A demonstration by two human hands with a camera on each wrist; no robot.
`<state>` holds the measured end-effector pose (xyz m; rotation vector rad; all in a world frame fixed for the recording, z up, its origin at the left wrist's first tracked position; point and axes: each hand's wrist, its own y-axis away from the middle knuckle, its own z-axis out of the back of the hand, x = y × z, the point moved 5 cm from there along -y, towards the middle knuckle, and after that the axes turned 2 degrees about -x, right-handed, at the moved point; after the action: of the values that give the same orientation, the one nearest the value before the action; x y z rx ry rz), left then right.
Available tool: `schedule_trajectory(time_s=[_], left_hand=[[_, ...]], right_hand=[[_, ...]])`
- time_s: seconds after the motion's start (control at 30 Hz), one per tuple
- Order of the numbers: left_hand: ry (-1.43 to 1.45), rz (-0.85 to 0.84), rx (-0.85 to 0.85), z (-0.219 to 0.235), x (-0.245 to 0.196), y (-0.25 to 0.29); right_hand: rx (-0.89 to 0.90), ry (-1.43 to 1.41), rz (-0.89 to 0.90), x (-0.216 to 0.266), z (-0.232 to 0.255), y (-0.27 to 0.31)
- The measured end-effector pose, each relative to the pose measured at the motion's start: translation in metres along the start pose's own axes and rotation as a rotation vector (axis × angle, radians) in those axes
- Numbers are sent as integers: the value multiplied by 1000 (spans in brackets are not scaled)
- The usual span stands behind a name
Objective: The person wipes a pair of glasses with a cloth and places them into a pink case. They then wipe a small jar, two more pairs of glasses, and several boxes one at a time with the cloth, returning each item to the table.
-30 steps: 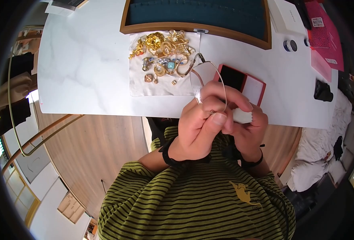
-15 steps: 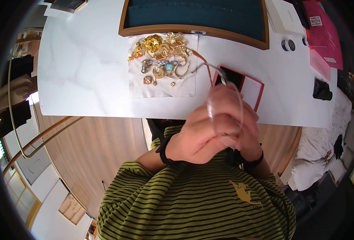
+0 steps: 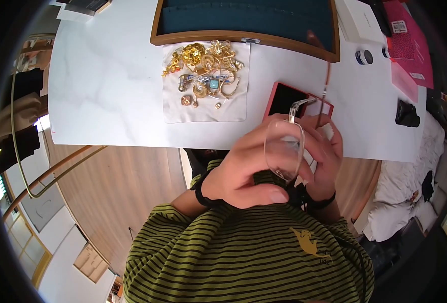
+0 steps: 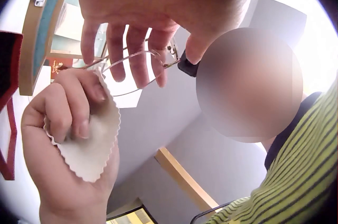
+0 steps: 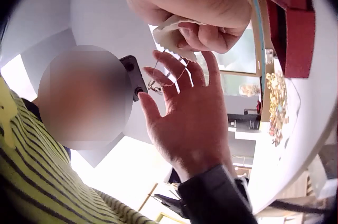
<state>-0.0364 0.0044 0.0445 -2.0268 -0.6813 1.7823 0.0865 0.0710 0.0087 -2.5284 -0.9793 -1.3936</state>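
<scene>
Lying on a white mat (image 3: 205, 112) toward the left of the table (image 3: 107, 91) was gold-toned jewellery (image 3: 195, 53), a square turquoise stone (image 3: 214, 84) among the pieces; behind it lay a wooden case (image 3: 208, 36) lined in dark teal. Further right, the left hand (image 3: 243, 171) was held wide, its fingers stretched out and parted at the glasses (image 3: 285, 146); whether they touched could not be told. The glasses were in front of the person, raised near the close edge of the table, with clear lenses in thin rims, a shiny metal piece bent at the corner and a slim brown temple pointing toward the wooden case. An open red box (image 3: 289, 98) lay beyond them, black inside on one side and pale on the other. On the striped shirt (image 3: 223, 242), a gold figure sat beside small dark lettering, too unclear to read. The right hand (image 3: 327, 169) gripped a cream cloth (image 4: 92, 155) with a scalloped edge, its fingers curled onto it against the glasses; how much of the frame it held was hidden. Toward the right, a white box (image 3: 359, 21) bore small, illegible print, and a pink bag (image 3: 419, 50) carried a white label with a dark printed code.
</scene>
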Motion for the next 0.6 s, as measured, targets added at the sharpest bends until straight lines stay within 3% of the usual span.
schedule_trajectory(time_s=[0.07,0.1,0.2,0.23,0.3,0.37,0.47,0.6], left_hand=[[60,138,-175,3,3,4],[159,151,-232,3,6,6],[387,120,-322,8,9,10],[451,99,-335,10,9,9],[310,198,-501,19,6,11],[248,157,-477,24,8,14],[195,273,-623,31,16,19],[11,374,-637,32,17,23]], right_hand=[[-9,255,183,11,13,-2],[-11,255,185,14,15,-2],[-19,594,426,34,9,-1],[-23,592,428,37,8,-2],[-51,724,395,41,9,-4],[-67,708,381,43,13,-5],[-176,696,424,45,25,-6],[-225,593,388,45,35,-6]])
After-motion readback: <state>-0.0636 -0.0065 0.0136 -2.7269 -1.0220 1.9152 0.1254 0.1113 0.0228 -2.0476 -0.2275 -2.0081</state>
